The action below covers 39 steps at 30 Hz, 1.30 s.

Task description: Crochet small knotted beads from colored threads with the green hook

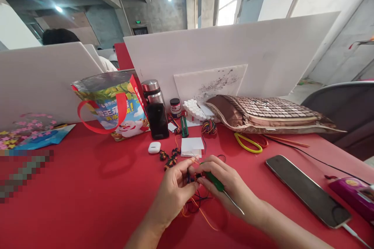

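My left hand (pixel 178 188) is closed, pinching a small dark knotted cord piece (pixel 191 178) between thumb and fingers. My right hand (pixel 226 181) wraps round a green-handled tool (pixel 214 181) with a thin metal shaft at each end. Its fine tip points up and away, just above the fingers of my left hand; whether it is hooked in a cord I cannot tell. Right-hand fingertips also meet the cord piece, hiding part of it. Loose orange and dark cords (pixel 201 208) trail below onto the red table. Just beyond my hands lies a black, orange and yellow knotted cord piece (pixel 172 159).
Beyond my hands are a folded white paper (pixel 192 147), a cord bundle (pixel 209 127), a white earphone case (pixel 154 147) and an upright black phone (pixel 158 120). Yellow-handled scissors (pixel 248 142), a charging phone (pixel 308 190) and a beaded cushion (pixel 271 113) are to the right. A bag (pixel 112 105) stands left.
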### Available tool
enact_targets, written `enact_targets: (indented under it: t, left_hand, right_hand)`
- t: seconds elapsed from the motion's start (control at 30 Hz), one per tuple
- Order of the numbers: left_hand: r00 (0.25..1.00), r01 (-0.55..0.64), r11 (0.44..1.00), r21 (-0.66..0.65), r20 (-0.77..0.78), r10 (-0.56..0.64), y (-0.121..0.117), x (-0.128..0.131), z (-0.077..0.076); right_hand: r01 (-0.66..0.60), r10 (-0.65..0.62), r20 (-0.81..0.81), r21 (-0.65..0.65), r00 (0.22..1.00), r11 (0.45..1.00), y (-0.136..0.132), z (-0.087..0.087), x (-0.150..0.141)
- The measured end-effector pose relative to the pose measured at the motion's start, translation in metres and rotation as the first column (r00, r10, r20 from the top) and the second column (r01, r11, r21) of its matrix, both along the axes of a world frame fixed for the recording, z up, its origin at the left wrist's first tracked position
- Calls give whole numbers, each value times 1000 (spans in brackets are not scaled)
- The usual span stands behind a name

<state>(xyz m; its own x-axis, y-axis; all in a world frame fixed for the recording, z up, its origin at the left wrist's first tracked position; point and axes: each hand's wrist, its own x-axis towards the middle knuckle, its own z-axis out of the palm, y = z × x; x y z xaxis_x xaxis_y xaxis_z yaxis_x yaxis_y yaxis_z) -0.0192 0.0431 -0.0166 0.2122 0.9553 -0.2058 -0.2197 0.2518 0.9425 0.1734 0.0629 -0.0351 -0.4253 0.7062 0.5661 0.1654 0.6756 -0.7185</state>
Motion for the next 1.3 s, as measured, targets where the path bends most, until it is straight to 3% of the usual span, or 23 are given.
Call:
enact_targets:
  t: [0.1, 0.17, 0.27, 0.37, 0.5, 0.6, 0.73, 1.03, 1.17, 1.3]
  left_hand:
    - [1000, -1, 1000, -25, 6, 1, -2, -3, -2]
    - [1000, -2, 999, -34, 23, 3, -2, -2, -3]
    - [998, -19, 999, -39, 65, 21, -3, 3, -4]
    - [993, -26, 999, -36, 110, 30, -4, 8, -3]
    - [980, -77, 996, -43, 180, 84, -4, 13, -1]
    - [977, -146, 986, -85, 146, 157, -3, 16, -1]
    - [980, -147, 986, -82, 120, 156, -3, 16, -2]
    - [991, -136, 991, 8, 17, 136, -1, 10, -5]
    - [998, -50, 998, 23, 45, 49, -3, 8, -11]
    - [998, 18, 996, 82, 65, -23, -8, 12, -12]
  right_hand:
    - [7, -10, -45, -64, 999, 998, 0, -4, -2]
    - [22, -45, -103, -212, 994, 977, -1, -5, -3]
    - [-26, -104, -237, -491, 966, 871, -2, -4, -6]
    - [-88, -164, -351, -602, 922, 794, -3, -1, -10]
    - [-61, -194, -368, -579, 909, 813, -5, 0, -13]
    - [15, -203, -319, -505, 926, 863, -7, -3, -14]
    - [123, -239, -242, -414, 940, 902, -10, -7, -15]
    - [103, -237, -254, -447, 938, 889, -13, -3, -16]
    - [137, -264, -266, -414, 927, 900, -13, -5, -15]
    - [103, -278, -321, -470, 905, 877, -12, -7, -15]
